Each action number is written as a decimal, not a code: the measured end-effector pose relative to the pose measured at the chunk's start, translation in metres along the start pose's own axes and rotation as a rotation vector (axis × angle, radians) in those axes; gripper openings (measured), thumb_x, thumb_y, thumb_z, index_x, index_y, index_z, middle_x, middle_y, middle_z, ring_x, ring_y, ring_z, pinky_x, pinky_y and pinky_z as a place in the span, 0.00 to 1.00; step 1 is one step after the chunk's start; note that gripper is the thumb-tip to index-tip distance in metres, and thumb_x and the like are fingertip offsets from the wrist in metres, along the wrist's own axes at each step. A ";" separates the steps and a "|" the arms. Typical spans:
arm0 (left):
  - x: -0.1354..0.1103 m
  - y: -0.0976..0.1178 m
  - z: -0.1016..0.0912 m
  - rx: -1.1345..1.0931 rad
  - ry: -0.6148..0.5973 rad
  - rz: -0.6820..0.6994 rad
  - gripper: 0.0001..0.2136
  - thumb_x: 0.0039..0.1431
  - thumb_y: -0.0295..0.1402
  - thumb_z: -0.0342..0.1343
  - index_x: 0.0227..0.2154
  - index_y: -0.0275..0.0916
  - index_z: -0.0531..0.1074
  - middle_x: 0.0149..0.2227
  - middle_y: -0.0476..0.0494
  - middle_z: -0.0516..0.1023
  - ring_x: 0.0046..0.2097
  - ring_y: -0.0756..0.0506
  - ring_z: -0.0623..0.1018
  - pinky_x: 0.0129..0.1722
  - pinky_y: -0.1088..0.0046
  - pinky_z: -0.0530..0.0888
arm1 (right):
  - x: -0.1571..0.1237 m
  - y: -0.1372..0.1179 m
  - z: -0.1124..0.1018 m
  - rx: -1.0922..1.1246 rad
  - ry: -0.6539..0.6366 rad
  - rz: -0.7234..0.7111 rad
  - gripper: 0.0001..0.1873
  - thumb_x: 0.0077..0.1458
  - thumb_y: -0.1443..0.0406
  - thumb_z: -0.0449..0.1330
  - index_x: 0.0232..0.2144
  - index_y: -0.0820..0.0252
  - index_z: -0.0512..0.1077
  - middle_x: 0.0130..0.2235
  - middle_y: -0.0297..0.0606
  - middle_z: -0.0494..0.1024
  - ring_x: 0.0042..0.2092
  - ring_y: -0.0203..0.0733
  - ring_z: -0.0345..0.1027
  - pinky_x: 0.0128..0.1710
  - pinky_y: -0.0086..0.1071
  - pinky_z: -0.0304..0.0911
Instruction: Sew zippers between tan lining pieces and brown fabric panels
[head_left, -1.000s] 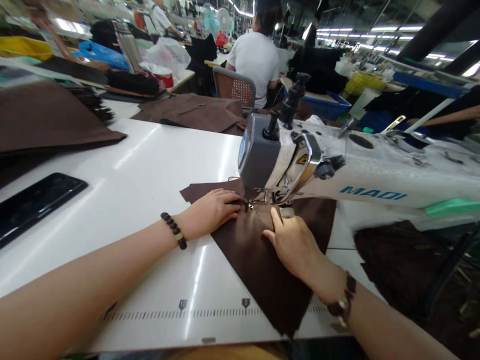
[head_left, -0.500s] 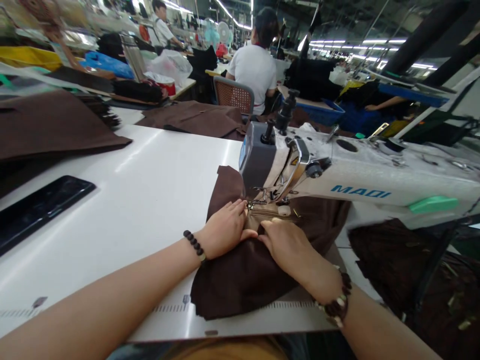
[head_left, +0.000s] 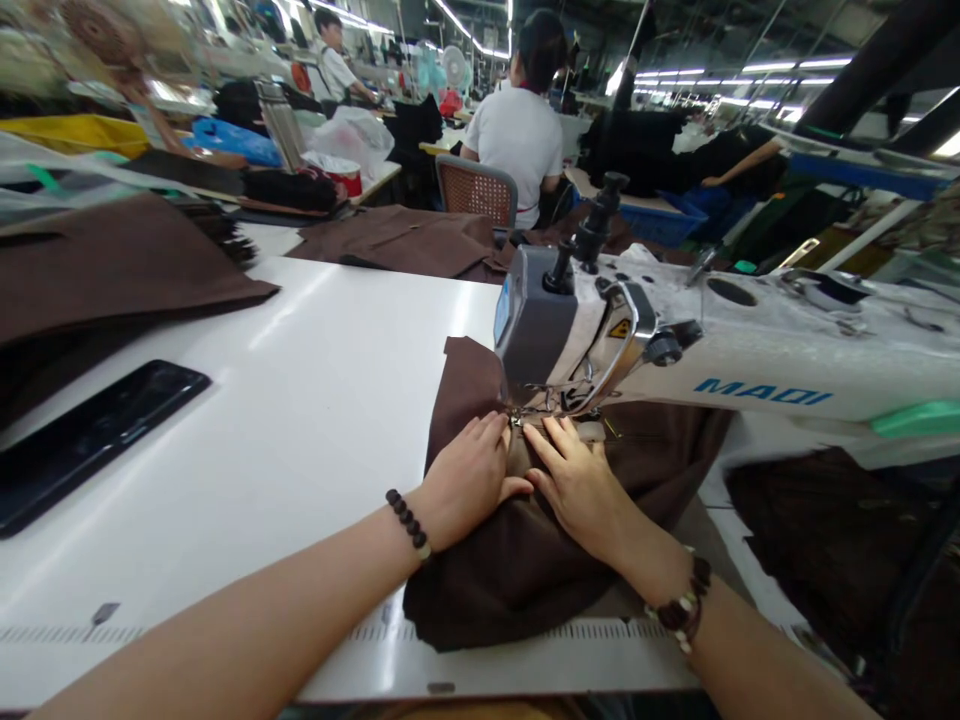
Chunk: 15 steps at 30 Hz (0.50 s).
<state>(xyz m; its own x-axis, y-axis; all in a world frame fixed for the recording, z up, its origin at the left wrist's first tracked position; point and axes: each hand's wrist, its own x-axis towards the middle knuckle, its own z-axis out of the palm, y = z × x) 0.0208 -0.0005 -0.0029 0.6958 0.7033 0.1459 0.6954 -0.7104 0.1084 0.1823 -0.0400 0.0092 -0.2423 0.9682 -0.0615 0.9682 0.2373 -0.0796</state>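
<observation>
A piece of dark brown fabric (head_left: 510,580) lies on the white table under the head of a sewing machine (head_left: 540,320). My left hand (head_left: 469,475) rests flat on the fabric, left of the presser foot (head_left: 516,418), with its thumb stretched to the right. On the other side, my right hand (head_left: 581,480) lies on the fabric with its fingers spread and their tips close to the foot. Both thumbs almost meet in front of the needle area. The needle itself is too small to make out.
A black phone (head_left: 97,430) lies on the white table (head_left: 345,380) at the left. Brown fabric pieces (head_left: 120,270) are stacked behind it. More dark fabric (head_left: 847,560) hangs at the right. A person in a white shirt (head_left: 514,150) sits ahead.
My right hand has opened from a pinch on the fabric and moved forward, its fingers now spread by the presser foot. The left hand stays flat beside the foot. The view has shifted slightly.
</observation>
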 end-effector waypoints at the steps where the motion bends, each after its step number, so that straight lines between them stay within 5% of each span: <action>1: 0.000 -0.001 0.000 -0.001 -0.004 -0.004 0.35 0.50 0.49 0.56 0.50 0.21 0.62 0.53 0.25 0.65 0.57 0.36 0.63 0.57 0.61 0.61 | 0.000 -0.001 0.000 -0.003 -0.003 0.004 0.25 0.60 0.64 0.48 0.60 0.56 0.52 0.60 0.42 0.55 0.61 0.53 0.43 0.54 0.58 0.49; 15: 0.006 -0.005 -0.003 0.006 -0.027 -0.011 0.32 0.51 0.48 0.56 0.49 0.21 0.64 0.52 0.26 0.66 0.56 0.36 0.64 0.57 0.61 0.61 | 0.007 0.002 -0.004 0.032 -0.009 -0.036 0.25 0.61 0.65 0.46 0.60 0.58 0.52 0.57 0.45 0.60 0.61 0.51 0.44 0.54 0.51 0.52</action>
<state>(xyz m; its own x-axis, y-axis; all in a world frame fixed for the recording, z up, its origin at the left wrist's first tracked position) 0.0210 0.0074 0.0008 0.6930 0.7112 0.1179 0.7037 -0.7029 0.1038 0.1832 -0.0327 0.0129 -0.2773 0.9584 -0.0671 0.9564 0.2687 -0.1141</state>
